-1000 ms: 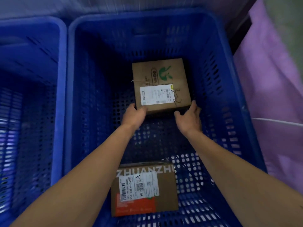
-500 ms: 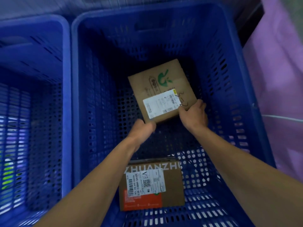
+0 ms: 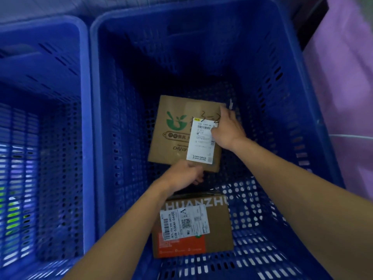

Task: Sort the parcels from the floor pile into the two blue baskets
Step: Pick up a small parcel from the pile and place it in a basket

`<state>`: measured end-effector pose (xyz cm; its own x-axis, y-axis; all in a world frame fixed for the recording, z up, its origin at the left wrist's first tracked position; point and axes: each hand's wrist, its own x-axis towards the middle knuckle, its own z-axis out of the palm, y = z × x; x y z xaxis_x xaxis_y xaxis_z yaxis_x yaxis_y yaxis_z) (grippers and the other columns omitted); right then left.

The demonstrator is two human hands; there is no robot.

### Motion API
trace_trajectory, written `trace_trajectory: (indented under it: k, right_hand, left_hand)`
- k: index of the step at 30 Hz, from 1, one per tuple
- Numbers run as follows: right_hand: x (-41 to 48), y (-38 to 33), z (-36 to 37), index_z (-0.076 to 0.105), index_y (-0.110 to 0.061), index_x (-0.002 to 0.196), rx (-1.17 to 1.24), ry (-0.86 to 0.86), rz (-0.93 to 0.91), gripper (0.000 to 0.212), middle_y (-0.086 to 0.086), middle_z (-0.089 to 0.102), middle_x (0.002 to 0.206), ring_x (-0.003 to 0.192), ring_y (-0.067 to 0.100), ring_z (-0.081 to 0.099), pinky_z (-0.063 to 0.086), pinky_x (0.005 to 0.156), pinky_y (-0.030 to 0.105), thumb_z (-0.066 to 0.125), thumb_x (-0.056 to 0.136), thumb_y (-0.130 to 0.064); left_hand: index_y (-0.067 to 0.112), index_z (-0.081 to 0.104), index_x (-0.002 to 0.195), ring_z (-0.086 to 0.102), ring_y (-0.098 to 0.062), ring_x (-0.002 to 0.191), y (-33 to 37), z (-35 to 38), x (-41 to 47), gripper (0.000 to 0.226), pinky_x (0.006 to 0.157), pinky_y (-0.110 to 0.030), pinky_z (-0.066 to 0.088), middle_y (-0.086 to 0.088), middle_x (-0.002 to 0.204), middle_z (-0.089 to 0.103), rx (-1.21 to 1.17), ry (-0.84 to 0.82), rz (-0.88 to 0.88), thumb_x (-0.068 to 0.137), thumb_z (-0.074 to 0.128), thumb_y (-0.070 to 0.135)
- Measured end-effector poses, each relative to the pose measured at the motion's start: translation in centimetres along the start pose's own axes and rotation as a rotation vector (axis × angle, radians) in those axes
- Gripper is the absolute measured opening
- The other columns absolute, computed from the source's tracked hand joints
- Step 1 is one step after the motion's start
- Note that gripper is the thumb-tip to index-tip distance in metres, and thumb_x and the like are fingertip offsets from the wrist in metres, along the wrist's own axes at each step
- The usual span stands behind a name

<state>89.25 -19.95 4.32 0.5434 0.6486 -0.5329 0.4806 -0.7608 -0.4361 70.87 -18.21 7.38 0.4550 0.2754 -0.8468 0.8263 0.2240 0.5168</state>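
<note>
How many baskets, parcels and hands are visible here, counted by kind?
Blue baskets: 2, the left basket and the right basket.
Parcels: 2, the green-logo parcel and the orange-band parcel, both in the right basket.
Hands: 2, the left hand and the right hand, both on the green-logo parcel.
Total: 6.

Left hand [image 3: 181,174] and right hand [image 3: 228,130] have rotated the green-logo box [image 3: 171,146].

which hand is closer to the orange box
Left. The left hand sits just beyond the orange box's far edge, at the near edge of the green-logo box. The right hand grips that box's right side, farther from the orange box.
</note>
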Motion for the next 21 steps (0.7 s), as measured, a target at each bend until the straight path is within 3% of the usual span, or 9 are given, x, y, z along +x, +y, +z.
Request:
trace_trajectory:
  k: [3, 5, 7, 8, 11, 14, 18, 21]
  right_hand:
    - [-0.7, 0.1, 1.1, 0.012, -0.022, 0.159, 0.096, 0.078, 0.046, 0.077, 0.008, 0.033, 0.154, 0.130, 0.031, 0.046, 0.043, 0.097, 0.041, 0.054, 0.095, -0.019]
    - [-1.2, 0.4, 1.7, 0.019, -0.018, 0.157, 0.149, 0.114, 0.085, 0.069, 0.009, 0.038, 0.150, 0.126, 0.031, 0.049, 0.040, 0.088, 0.037, 0.052, 0.096, -0.020]
    - [-1.7, 0.6, 2.2, 0.026, -0.014, 0.152, 0.152, 0.123, 0.122, 0.059, 0.011, 0.040, 0.148, 0.124, 0.033, 0.050, 0.034, 0.083, 0.036, 0.049, 0.098, -0.021]
    - [-2.0, 0.7, 2.4, 0.027, -0.012, 0.151, 0.146, 0.120, 0.132, 0.056, 0.011, 0.041, 0.148, 0.124, 0.034, 0.050, 0.031, 0.082, 0.036, 0.048, 0.099, -0.021]
    - [-2.6, 0.9, 2.9, 0.030, -0.011, 0.149, 0.135, 0.118, 0.120, 0.054, 0.013, 0.044, 0.145, 0.122, 0.036, 0.052, 0.036, 0.084, 0.037, 0.048, 0.100, -0.023]
    - [-2.7, 1.0, 3.0, 0.034, -0.011, 0.147, 0.160, 0.101, 0.148, 0.051, 0.013, 0.047, 0.142, 0.119, 0.035, 0.054, 0.044, 0.089, 0.040, 0.047, 0.100, -0.025]
    - [-3.1, 1.6, 3.4, 0.046, -0.008, 0.133, 0.211, 0.042, 0.204, 0.038, 0.011, 0.056, 0.132, 0.111, 0.033, 0.060, 0.053, 0.089, 0.044, 0.046, 0.099, -0.025]
    - [-4.1, 2.2, 3.9, 0.048, -0.007, 0.131, 0.177, 0.027, 0.206, 0.038, 0.011, 0.059, 0.129, 0.108, 0.032, 0.062, 0.053, 0.083, 0.040, 0.048, 0.101, -0.030]
  left_hand:
    - [0.013, 0.070, 0.106, 0.073, -0.014, 0.084, 0.8, -2.2, -0.6, 0.024, 0.084, -0.029, 0.055, -0.003, 0.097, 0.074, -0.112, 0.158, 0.060, 0.102, 0.051, 0.027]
    - [0.015, 0.070, 0.100, 0.067, -0.013, 0.086, 0.9, -3.6, -0.8, 0.019, 0.074, -0.027, 0.052, -0.001, 0.097, 0.071, -0.061, 0.477, 0.159, 0.100, 0.054, 0.025]
    - [0.019, 0.066, 0.113, 0.060, -0.015, 0.101, 0.6, -4.7, -0.8, 0.020, 0.082, -0.028, 0.047, 0.001, 0.114, 0.061, 0.073, 0.759, 0.223, 0.098, 0.055, 0.028]
    - [0.020, 0.061, 0.125, 0.055, -0.017, 0.111, 0.2, -5.2, -0.5, 0.029, 0.090, -0.029, 0.045, 0.000, 0.125, 0.054, 0.127, 0.816, 0.221, 0.098, 0.056, 0.030]
    - [0.027, 0.033, 0.152, 0.044, -0.026, 0.130, -1.2, -6.2, 0.8, 0.061, 0.111, -0.043, 0.039, -0.006, 0.147, 0.038, 0.163, 0.689, 0.090, 0.096, 0.055, 0.037]
    - [0.036, 0.014, 0.159, 0.050, -0.029, 0.127, -1.7, -6.1, 1.5, 0.077, 0.109, -0.048, 0.043, -0.005, 0.148, 0.044, 0.065, 0.550, 0.013, 0.093, 0.053, 0.038]
    - [0.038, 0.014, 0.158, 0.051, -0.030, 0.125, -1.8, -5.1, 0.6, 0.078, 0.108, -0.048, 0.044, -0.006, 0.147, 0.046, 0.040, 0.545, -0.021, 0.090, 0.053, 0.037]
    - [0.040, 0.016, 0.157, 0.051, -0.032, 0.124, -2.7, -4.0, -0.2, 0.080, 0.107, -0.050, 0.044, -0.008, 0.147, 0.046, 0.017, 0.558, -0.040, 0.085, 0.052, 0.040]
